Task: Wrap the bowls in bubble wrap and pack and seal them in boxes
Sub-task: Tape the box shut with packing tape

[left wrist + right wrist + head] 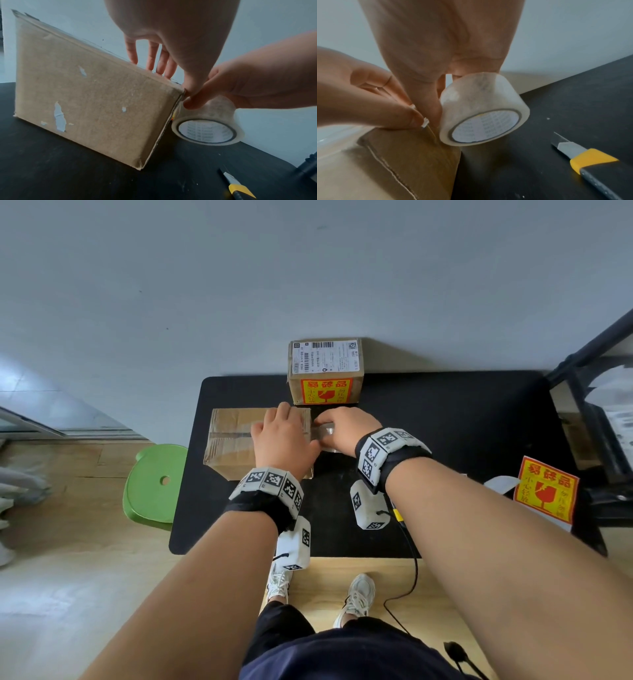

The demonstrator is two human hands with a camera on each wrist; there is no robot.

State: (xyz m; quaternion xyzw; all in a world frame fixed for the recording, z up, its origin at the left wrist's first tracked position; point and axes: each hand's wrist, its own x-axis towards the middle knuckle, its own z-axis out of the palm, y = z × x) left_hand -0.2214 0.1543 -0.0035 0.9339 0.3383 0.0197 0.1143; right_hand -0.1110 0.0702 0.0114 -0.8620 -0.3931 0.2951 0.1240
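A brown cardboard box (pixel 230 440) lies closed on the black table mat (pixel 462 422). My left hand (pixel 284 436) rests flat on its top, fingers straight (pixel 151 56), thumb pressing at the box's right top edge. My right hand (pixel 344 428) grips a roll of clear packing tape (pixel 323 431) right beside that edge. In the right wrist view the tape roll (pixel 481 100) hangs just off the box (pixel 393 162), with the left thumb (pixel 412 119) pressing a tape end there. No bowl or bubble wrap shows.
A second box (pixel 325 371) with a shipping label and a red-yellow fragile sticker stands behind. A yellow-and-black utility knife (pixel 590 163) lies on the mat to the right. A loose fragile sticker (pixel 546 489) lies at the right edge. A green stool (pixel 154 484) stands left of the table.
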